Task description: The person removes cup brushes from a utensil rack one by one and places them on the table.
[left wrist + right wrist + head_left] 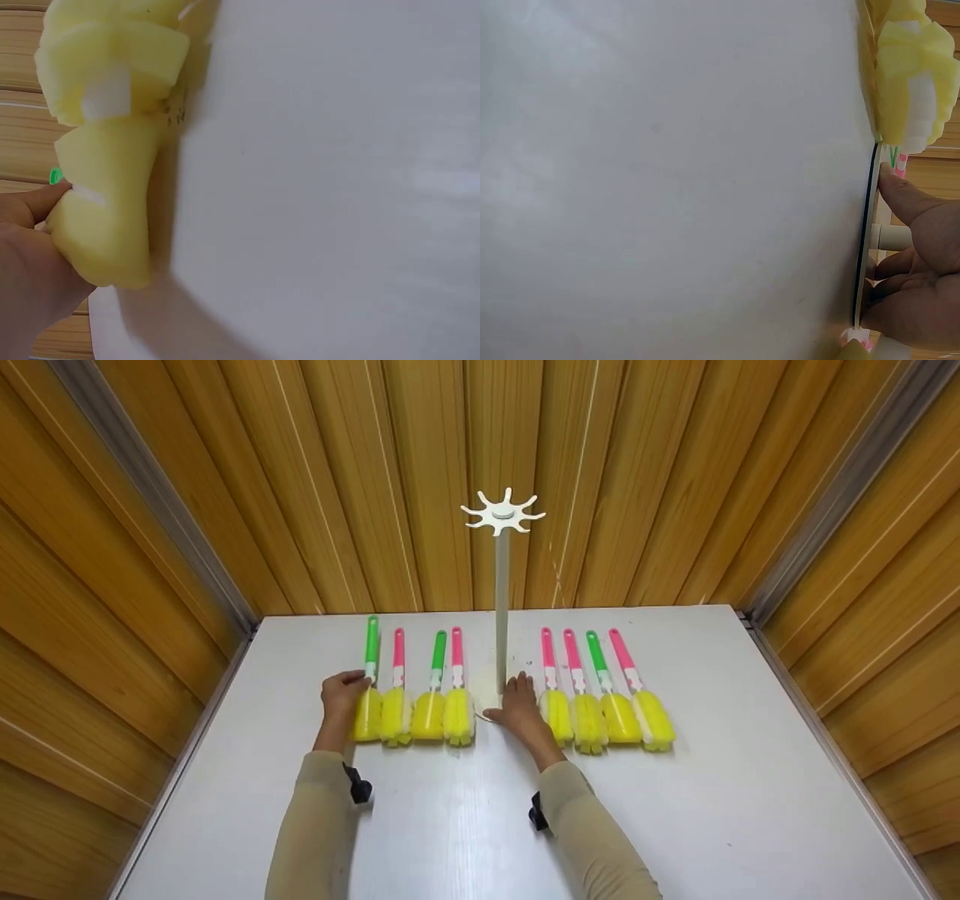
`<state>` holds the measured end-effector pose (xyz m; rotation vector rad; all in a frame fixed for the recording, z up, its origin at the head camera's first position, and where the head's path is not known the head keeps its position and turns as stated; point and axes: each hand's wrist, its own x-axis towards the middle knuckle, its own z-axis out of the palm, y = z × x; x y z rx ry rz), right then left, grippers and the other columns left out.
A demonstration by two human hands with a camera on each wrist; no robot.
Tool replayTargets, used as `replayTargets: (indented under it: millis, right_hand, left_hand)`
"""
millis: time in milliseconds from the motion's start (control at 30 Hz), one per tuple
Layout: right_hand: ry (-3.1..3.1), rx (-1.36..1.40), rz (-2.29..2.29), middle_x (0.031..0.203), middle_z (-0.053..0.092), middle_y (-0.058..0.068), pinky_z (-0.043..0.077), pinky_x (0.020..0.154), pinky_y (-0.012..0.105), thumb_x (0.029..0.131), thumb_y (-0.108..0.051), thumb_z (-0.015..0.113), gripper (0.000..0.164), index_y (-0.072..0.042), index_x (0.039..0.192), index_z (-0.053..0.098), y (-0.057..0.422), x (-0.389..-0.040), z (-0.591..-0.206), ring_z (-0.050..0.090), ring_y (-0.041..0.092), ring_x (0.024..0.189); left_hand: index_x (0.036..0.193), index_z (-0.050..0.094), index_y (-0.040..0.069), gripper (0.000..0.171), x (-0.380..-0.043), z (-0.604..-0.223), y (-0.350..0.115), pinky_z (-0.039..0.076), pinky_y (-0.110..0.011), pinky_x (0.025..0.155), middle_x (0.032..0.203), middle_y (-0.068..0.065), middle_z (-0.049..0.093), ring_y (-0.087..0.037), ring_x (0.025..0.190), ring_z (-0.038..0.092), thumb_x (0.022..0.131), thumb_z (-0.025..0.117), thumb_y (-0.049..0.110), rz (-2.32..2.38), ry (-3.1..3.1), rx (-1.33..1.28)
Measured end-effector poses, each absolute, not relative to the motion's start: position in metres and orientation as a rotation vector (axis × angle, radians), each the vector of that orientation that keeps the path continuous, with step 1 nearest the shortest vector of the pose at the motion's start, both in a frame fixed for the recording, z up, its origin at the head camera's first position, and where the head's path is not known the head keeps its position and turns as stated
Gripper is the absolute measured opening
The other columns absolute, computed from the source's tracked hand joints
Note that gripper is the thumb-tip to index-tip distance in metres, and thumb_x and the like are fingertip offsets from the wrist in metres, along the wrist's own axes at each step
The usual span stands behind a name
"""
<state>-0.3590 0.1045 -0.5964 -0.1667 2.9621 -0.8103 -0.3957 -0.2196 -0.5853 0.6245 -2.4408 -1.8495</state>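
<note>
At the left end of a row of sponge brushes lies a green-handled brush (367, 716) with a yellow sponge head. My left hand (343, 697) pinches it at the neck, between handle and sponge; in the left wrist view its sponge (105, 217) stands close beside the thumb. A white stand (502, 607) with a star-shaped top of curved hooks (502, 511) rises upright at the middle. My right hand (523, 711) rests on its round base (486, 694), thumb and fingers spread around the foot of the pole. In the right wrist view, the base edge (866, 225) appears thin and dark-rimmed.
More brushes with pink and green handles lie side by side left of the stand, such as a pink one (457, 649), and right of it, such as another pink one (622, 652). The white table (450, 825) meets wood-patterned walls (435, 472) at back and sides.
</note>
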Motion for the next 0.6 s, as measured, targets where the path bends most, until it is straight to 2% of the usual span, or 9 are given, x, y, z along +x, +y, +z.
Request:
replayTargets:
  millis: [333, 600]
  right_hand:
    - [2.944, -0.129, -0.861, 0.154, 0.022, 0.045, 0.02, 0.122, 0.054, 0.09, -0.024, 0.079, 0.086, 0.026, 0.142, 0.033, 0.1051, -0.3567, -0.5904, 0.02, 0.055, 0.147]
    - [2.91, -0.105, -0.822, 0.157, 0.018, 0.042, 0.018, 0.123, 0.053, 0.092, -0.028, 0.076, 0.088, 0.023, 0.146, 0.029, 0.1023, -0.3569, -0.5892, 0.016, 0.051, 0.15]
  left_hand:
    - [0.134, 0.061, 0.0, 0.037, -0.3952, -0.5759, -0.2293, 0.042, -0.043, 0.112, 0.138, -0.02, 0.057, -0.031, 0.125, 0.052, 0.099, 0.064, 0.013, -1.916, -2.505, 0.644]
    - [0.133, 0.06, -0.003, 0.036, -0.3912, -0.5849, -0.2267, 0.045, -0.042, 0.109, 0.136, -0.021, 0.058, -0.031, 0.121, 0.054, 0.1, 0.062, 0.011, -1.959, -2.485, 0.637]
